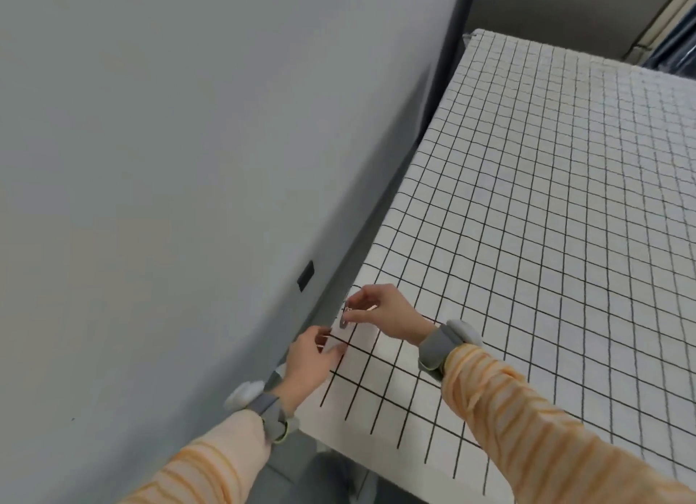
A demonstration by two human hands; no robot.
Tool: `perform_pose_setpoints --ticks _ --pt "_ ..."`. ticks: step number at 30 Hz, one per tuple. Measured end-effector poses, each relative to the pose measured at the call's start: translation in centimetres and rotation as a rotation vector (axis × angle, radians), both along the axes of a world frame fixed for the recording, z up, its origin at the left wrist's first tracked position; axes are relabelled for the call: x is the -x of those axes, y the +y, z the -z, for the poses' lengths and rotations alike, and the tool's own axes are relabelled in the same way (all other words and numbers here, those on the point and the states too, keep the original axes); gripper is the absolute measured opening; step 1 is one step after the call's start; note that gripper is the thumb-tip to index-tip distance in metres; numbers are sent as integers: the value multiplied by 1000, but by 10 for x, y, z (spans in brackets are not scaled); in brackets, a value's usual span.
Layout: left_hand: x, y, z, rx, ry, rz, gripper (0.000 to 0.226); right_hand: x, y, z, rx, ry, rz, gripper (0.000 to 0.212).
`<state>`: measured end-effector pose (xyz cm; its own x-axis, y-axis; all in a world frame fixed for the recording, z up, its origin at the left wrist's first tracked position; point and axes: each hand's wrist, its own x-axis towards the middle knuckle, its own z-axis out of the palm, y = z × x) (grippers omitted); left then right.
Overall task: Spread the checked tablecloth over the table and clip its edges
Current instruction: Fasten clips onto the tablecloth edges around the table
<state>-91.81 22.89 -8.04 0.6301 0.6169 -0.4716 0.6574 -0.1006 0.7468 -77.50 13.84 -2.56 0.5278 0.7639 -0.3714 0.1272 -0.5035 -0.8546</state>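
At 7 o'clock, table's near-left edge: checked tablecloth (527, 221) already spread flat. Left hand (310, 356) pinches the hem, right hand (380, 315) pinches a metal clip (344, 317). Clipping step; next, probably seat it squarely.

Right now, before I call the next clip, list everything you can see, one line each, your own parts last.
Checked tablecloth: one, white with a black grid, spread flat over the table, its left edge running along the wall.
Clip: one, grey metal, at the cloth's left edge near the near corner, between the right hand's fingertips.
Wall: one, pale grey, left of the table.
Wall plate: one, small, black, low on the wall.
Wristbands: two, grey, one on each wrist.
Sleeves: two, orange striped.
Left hand: pinches the cloth's edge just below the clip.
Right hand: pinches the clip at the edge.
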Motion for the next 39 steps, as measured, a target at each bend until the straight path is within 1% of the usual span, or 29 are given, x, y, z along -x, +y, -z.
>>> perform_pose_setpoints --ticks 2,4,7,10,12,18,23,27,32,36,39 --pt "5 5 4 88 34 -56 44 2 14 -2 35 -48 -128 27" --pt "11 6 3 180 59 -53 45 6 25 -5 77 -82 -241 29" --pt "21 13 2 327 54 -58 38 11 48 -8 162 -112 -396 28" --pt "23 20 1 394 71 -43 47 14 64 -10 228 -155 -528 25" --pt "25 21 1 409 69 -31 48 14 75 -8 254 -164 -576 23" --pt "28 21 -5 418 67 -27 31 10 94 0 348 -184 -694 20" --pt "35 27 -3 428 64 27 44 8 103 5 405 -185 -738 21" --pt "36 29 -1 427 88 11 37 9 107 8 419 -161 -760 19" --pt "33 31 -3 418 114 36 37 9 116 7 472 -155 -830 19" --pt "32 32 -4 383 136 58 35 12 127 11 531 -184 -918 15" --pt "31 33 -4 372 146 64 37 11 128 12 526 -187 -916 14"
